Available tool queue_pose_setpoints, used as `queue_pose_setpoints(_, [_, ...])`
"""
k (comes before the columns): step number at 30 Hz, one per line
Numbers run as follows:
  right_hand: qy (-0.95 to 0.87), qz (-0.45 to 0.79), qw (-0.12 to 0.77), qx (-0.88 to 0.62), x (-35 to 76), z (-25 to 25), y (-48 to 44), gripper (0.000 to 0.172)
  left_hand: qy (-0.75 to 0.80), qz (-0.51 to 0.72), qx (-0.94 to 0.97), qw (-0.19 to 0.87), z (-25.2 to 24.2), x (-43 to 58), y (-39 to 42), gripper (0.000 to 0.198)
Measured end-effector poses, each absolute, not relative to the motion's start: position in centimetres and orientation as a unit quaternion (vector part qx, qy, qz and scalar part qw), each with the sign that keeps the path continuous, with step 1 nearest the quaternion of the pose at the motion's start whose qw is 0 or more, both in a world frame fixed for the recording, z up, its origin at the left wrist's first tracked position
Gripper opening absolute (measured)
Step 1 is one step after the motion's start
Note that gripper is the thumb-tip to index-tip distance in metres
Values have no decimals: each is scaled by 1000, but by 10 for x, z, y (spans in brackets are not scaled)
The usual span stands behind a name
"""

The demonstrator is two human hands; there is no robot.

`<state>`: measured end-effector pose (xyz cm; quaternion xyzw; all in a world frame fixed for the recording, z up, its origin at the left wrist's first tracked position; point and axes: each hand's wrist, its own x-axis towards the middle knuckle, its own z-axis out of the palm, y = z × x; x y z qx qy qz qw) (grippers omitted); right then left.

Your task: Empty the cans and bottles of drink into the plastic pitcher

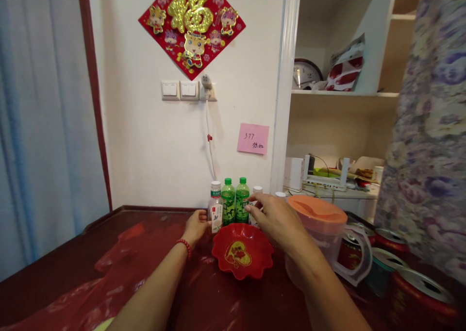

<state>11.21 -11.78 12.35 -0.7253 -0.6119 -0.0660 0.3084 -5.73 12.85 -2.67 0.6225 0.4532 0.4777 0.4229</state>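
Observation:
In the head view, my left hand (196, 225) wears a red bead bracelet. Its thumb and fingers close on the left side of a clear white-capped bottle (216, 212). My right hand (274, 217) has its thumb and fingers curled around a second white-capped bottle (257, 190), mostly hidden behind the hand. Two green drink bottles, one on the left (228, 202) and one on the right (242, 200), stand upright between them, in a row with them. In front of the row lies a red scalloped dish (255, 253) with a gold heart design on its bottom.
Right of my right arm stands a clear plastic pitcher (320, 234) with an orange lid. Several drink cans (424, 292) sit beside it. Another white cap (280, 195) shows behind my right hand. The dark red table (145, 253) meets the wall at the back.

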Motion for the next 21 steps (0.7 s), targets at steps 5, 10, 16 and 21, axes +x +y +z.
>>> queue_pose_setpoints(5, [-604,-111,312,-725,112,122,-116,14,448,473,621,436,-29,-55,125,42])
queue_pose_setpoints(10, [-573,-150,321,-739,109,126,-114,35,415,473,617,471,-27,-52,120,43])
queue_pose_setpoints(16, [-559,-171,330,-741,108,126,-116,37,404,477,602,497,-22,-55,114,37])
queue_pose_setpoints(21, [-563,-150,338,-739,109,122,-114,15,438,513,559,482,-17,-57,112,30])
